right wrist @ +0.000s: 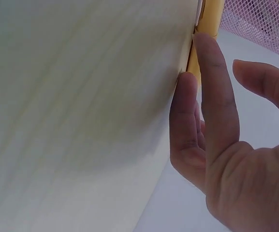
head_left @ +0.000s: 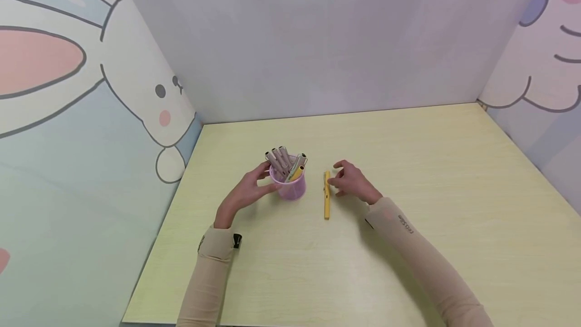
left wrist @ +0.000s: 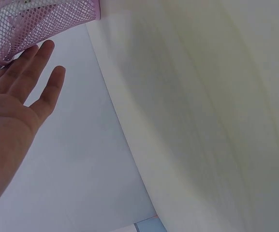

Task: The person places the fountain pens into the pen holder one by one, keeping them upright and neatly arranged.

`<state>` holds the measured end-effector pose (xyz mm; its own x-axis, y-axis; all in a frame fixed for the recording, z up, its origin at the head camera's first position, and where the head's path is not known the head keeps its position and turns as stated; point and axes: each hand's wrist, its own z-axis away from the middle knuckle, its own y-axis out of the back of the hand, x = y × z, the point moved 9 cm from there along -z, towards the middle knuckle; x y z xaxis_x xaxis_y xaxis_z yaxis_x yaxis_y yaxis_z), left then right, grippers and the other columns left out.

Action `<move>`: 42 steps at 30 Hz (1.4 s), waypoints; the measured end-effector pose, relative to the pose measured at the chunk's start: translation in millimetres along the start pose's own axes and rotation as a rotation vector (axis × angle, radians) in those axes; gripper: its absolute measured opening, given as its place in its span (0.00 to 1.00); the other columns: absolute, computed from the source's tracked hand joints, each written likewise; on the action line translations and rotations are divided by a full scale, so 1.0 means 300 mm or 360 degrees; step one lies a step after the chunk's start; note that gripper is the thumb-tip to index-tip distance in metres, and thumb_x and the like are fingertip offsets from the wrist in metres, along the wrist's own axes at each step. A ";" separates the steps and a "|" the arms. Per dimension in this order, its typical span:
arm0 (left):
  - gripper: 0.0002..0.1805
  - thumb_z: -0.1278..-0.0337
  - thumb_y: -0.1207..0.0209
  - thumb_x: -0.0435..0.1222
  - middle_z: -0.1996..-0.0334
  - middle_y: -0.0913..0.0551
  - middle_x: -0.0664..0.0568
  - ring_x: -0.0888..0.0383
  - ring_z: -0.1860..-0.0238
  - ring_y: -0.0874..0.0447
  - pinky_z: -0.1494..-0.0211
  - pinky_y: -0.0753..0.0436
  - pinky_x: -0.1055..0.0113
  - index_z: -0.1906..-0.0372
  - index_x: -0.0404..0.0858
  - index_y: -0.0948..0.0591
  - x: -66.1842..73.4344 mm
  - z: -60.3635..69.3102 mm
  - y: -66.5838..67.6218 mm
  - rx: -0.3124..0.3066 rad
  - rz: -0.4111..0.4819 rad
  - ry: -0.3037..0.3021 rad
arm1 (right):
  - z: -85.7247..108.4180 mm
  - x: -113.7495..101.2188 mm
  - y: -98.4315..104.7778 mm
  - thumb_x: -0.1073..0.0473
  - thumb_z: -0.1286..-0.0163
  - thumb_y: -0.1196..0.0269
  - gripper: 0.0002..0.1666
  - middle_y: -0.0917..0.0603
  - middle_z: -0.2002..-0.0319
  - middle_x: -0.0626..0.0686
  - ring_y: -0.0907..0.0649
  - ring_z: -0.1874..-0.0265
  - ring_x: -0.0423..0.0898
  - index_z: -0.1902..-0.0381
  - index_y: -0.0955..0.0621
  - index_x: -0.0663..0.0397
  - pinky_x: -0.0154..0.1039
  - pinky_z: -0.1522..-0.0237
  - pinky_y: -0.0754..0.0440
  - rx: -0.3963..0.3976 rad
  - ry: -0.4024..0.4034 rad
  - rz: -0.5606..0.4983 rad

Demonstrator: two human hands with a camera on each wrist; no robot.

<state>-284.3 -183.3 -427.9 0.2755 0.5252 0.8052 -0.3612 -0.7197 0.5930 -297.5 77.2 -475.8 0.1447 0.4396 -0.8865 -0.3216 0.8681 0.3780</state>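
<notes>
A pink mesh pen cup [head_left: 292, 192] stands upright on the table with several grey pens [head_left: 275, 159] and a yellow pen [head_left: 297, 173] in it. My left hand [head_left: 245, 192] spreads at the cup's left side, thumb at the front and fingers toward the back. In the left wrist view its fingers [left wrist: 30, 79] look nearly straight, some touching the mesh. To the right of the cup lies another yellow pen [head_left: 327, 207], its clip near the far end. My right hand [head_left: 353, 183] touches this pen with the index fingertip; in the right wrist view the thumb [right wrist: 260, 77] stands apart from it.
The pale wood-grain table [head_left: 431, 175] reaches a plain light wall [head_left: 317, 54] at the back. Walls with cartoon drawings stand at the left [head_left: 113, 130] and right. A small black piece [head_left: 237, 240] sits at my left cuff.
</notes>
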 end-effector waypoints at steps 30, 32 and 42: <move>0.44 0.30 0.36 0.44 0.25 0.33 0.37 0.36 0.29 0.30 0.29 0.32 0.38 0.19 0.35 0.43 0.006 -0.004 0.000 -0.0020 -0.0010 -0.0039 | -0.023 -0.005 -0.047 0.64 0.31 0.32 0.33 0.20 0.54 0.65 0.16 0.72 0.49 0.34 0.32 0.70 0.39 0.68 0.12 -0.0028 -0.0094 0.0144; 0.43 0.30 0.36 0.44 0.25 0.33 0.38 0.37 0.29 0.30 0.29 0.32 0.38 0.19 0.35 0.43 0.006 -0.003 -0.001 -0.0020 -0.0006 -0.0035 | -0.022 -0.005 -0.048 0.64 0.32 0.31 0.33 0.20 0.55 0.64 0.16 0.73 0.48 0.35 0.31 0.70 0.39 0.68 0.12 -0.0025 -0.0101 0.0153; 0.44 0.30 0.35 0.44 0.25 0.32 0.38 0.37 0.29 0.30 0.28 0.32 0.39 0.19 0.36 0.42 0.008 -0.002 0.000 -0.0016 -0.0001 -0.0020 | -0.027 -0.013 -0.057 0.65 0.36 0.30 0.34 0.19 0.59 0.62 0.15 0.76 0.48 0.36 0.31 0.70 0.38 0.70 0.13 -0.0026 -0.0102 0.0265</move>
<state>-284.1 -181.7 -426.0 0.2867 0.5199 0.8047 -0.3700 -0.7147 0.5936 -300.1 58.6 -480.9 0.1472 0.5913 -0.7929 -0.3610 0.7784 0.5136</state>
